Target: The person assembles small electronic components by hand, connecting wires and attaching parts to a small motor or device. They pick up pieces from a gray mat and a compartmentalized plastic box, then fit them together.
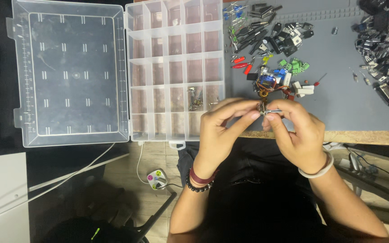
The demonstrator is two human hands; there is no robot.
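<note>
a clear plastic compartment organizer lies open on the surface, its lid flat to the left, a few metal parts in one cell. just right of it, at the surface's near edge, the left hand and right hand meet, both grips pinched narrow on a small metal potentiometer. loose electronic components lie scattered beyond.

Clear plastic, shiny metal, matt mat

The organiser box is clear, glossy plastic; the small part pinched between both hands looks like shiny metal; the grey mat is matt, the table edge rough wood.
</note>
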